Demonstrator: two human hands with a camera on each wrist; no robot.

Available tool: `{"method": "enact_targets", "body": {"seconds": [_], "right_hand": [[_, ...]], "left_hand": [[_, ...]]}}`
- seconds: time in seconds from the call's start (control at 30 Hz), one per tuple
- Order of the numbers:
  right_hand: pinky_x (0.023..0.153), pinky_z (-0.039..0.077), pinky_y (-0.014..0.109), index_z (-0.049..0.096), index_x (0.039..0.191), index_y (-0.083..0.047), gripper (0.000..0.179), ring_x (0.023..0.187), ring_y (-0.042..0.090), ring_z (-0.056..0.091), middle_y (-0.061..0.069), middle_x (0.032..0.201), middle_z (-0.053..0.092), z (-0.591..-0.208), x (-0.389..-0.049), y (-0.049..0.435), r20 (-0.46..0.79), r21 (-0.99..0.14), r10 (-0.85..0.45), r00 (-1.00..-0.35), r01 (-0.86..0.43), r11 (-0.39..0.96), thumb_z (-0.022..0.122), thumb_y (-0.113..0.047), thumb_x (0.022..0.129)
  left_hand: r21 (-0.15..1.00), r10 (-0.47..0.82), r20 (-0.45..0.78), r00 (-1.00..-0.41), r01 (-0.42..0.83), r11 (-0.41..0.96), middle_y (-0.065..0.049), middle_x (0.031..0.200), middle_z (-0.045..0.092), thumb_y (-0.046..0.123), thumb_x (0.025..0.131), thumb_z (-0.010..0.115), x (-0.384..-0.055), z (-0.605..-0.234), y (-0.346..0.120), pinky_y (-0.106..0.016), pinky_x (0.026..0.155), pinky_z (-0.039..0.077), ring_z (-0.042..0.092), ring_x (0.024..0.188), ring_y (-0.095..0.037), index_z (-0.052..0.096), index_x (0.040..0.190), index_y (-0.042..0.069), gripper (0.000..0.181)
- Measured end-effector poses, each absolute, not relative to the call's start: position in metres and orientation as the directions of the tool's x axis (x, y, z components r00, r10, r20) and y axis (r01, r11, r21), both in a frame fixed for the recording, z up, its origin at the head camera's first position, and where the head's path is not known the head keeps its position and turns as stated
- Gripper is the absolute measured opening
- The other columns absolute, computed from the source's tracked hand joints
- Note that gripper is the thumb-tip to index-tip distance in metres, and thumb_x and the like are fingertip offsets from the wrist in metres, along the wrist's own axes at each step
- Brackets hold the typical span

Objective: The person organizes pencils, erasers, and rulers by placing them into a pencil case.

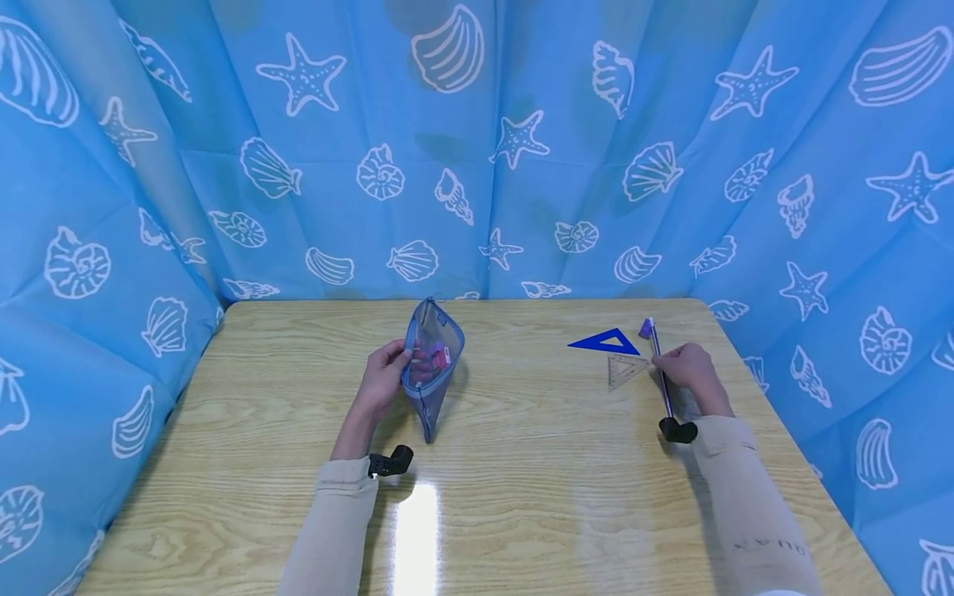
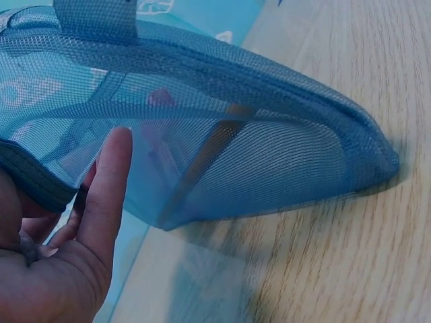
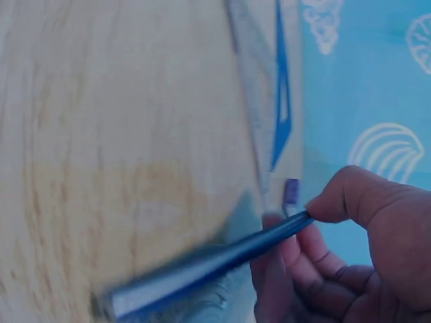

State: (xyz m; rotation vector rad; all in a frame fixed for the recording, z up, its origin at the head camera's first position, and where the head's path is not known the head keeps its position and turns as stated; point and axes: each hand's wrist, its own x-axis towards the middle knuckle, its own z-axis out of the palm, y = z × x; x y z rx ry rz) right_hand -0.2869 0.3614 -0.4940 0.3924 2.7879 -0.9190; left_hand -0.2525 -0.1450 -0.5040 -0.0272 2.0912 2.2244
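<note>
My left hand grips the near left rim of a blue mesh zip pouch, which is held up with its mouth open. Through the mesh show a pink-red item and a brown strip; their kinds are unclear. At the table's right side my right hand pinches a long, thin dark-blue stick with a pale stripe, too blurred to name exactly. Beside its far end is a small purple block. Left of that hand lie a blue set square and a clear set square.
The wooden table has a bright glare patch near its front. A blue curtain with white shells and starfish stands around the back and sides. Each wrist wears a small black camera.
</note>
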Motion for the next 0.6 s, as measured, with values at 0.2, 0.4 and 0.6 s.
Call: {"method": "enact_targets", "body": {"seconds": [0.2, 0.4, 0.6], "right_hand": [[0.068, 0.057, 0.028, 0.058, 0.124, 0.016, 0.041, 0.072, 0.012, 0.065, 0.022, 0.102, 0.067, -0.489, -0.283, 0.360, -0.253, -0.673, 0.139, -0.957, 0.278, 0.685, 0.056, -0.017, 0.100], [0.075, 0.061, 0.031, 0.048, 0.136, 0.019, 0.046, 0.081, 0.013, 0.069, 0.030, 0.111, 0.067, -0.492, -0.279, 0.359, -0.262, -0.752, 0.072, -0.962, 0.250, 0.610, 0.052, -0.013, 0.103], [0.080, 0.061, 0.034, 0.036, 0.143, 0.020, 0.048, 0.084, 0.014, 0.070, 0.032, 0.113, 0.064, -0.492, -0.270, 0.356, -0.266, -0.803, 0.010, -0.964, 0.227, 0.551, 0.047, -0.007, 0.105]], "left_hand": [[0.996, 0.041, -0.073, -0.996, -0.075, -0.057, -0.029, 0.125, 0.062, 0.009, 0.111, 0.037, -0.252, -0.504, -0.144, -0.027, 0.080, 0.058, 0.070, 0.095, -0.017, 0.055, 0.133, -0.008, 0.034], [0.996, 0.034, -0.080, -0.996, -0.082, -0.039, -0.027, 0.126, 0.062, 0.010, 0.111, 0.037, -0.251, -0.503, -0.143, -0.026, 0.080, 0.057, 0.069, 0.098, -0.019, 0.057, 0.133, -0.006, 0.034], [0.996, 0.040, -0.082, -0.996, -0.083, -0.044, -0.028, 0.127, 0.062, 0.011, 0.111, 0.036, -0.252, -0.504, -0.144, -0.028, 0.083, 0.057, 0.069, 0.102, -0.023, 0.057, 0.134, -0.006, 0.035]]}}
